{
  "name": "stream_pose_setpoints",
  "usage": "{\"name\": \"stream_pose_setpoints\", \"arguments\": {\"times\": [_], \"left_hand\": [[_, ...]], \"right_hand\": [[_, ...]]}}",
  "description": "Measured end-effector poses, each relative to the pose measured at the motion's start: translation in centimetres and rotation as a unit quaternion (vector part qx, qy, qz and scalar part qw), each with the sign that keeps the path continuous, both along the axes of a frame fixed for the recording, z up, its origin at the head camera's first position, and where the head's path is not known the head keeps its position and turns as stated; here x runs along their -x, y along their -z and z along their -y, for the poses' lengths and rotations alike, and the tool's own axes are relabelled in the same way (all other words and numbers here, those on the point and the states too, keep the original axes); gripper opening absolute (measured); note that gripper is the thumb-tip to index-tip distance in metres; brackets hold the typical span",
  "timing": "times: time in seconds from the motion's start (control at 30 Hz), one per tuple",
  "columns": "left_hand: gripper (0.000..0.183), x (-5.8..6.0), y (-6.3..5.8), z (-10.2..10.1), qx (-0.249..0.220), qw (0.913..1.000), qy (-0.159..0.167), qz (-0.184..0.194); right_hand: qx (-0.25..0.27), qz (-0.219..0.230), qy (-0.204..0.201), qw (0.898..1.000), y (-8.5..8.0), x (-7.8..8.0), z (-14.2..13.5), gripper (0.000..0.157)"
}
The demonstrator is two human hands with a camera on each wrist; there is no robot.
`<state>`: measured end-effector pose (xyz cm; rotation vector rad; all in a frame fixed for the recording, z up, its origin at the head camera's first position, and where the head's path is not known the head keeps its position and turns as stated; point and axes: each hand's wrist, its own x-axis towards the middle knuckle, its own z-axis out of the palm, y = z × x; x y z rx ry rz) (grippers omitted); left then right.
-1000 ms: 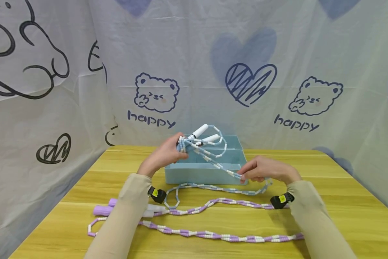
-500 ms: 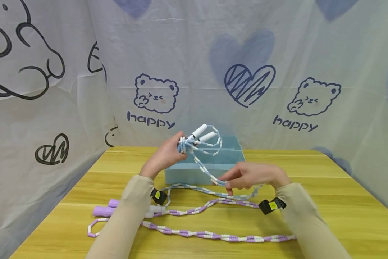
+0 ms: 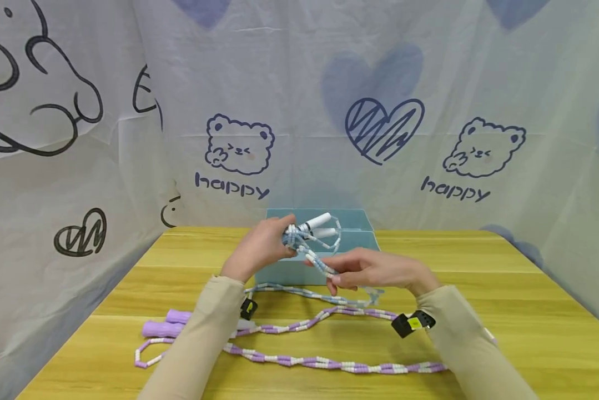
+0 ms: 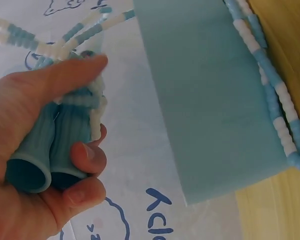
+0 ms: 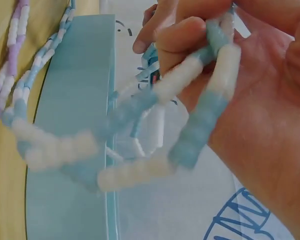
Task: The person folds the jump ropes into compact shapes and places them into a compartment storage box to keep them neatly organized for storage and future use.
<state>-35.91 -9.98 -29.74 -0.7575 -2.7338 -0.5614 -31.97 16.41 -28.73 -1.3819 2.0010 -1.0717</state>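
My left hand (image 3: 261, 247) grips both handles of a blue-and-white beaded jump rope above the box. Its blue handle grips (image 4: 72, 135) show side by side in the left wrist view, with beaded cord wound round them beneath the thumb. The white handle ends (image 3: 320, 222) point right and up. To the right and slightly lower, my right hand (image 3: 379, 269) pinches the doubled beaded cord (image 3: 321, 265) between thumb and fingers. In the right wrist view a loop of cord (image 5: 200, 125) hangs from those fingers. More of the blue cord (image 3: 299, 290) trails before the box.
Behind the hands stands a light blue box (image 3: 279, 272) with compartments. A purple-and-white beaded jump rope (image 3: 299, 361) lies stretched across the front of the wooden table (image 3: 544, 311), its purple handles (image 3: 161, 329) at left beside my left sleeve. A printed curtain (image 3: 299, 83) hangs behind.
My right hand has moved left toward the left hand, bringing the cord with it. My left hand has shifted slightly right and down, and the trailing blue cord's right end has been drawn left.
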Motion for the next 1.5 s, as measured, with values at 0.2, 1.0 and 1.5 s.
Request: {"name": "stream_pose_setpoints", "arguments": {"times": [0.2,1.0,1.5], "left_hand": [[0.046,-0.5,0.3,-0.5,0.017,0.9996,-0.008,0.02],[0.054,-0.2,0.5,0.0,0.018,0.9998,0.002,0.011],[0.019,-0.4,0.2,0.5,0.019,0.9997,-0.016,0.003]], "right_hand": [[0.018,0.009,0.042,0.999,0.0,0.0,0.1,0.041],[0.104,0.071,0.12,0.985,-0.6,1.7,-4.3,0.025],[0.054,0.042,0.184,0.981,-1.3,1.8,-6.8,0.025]]}}
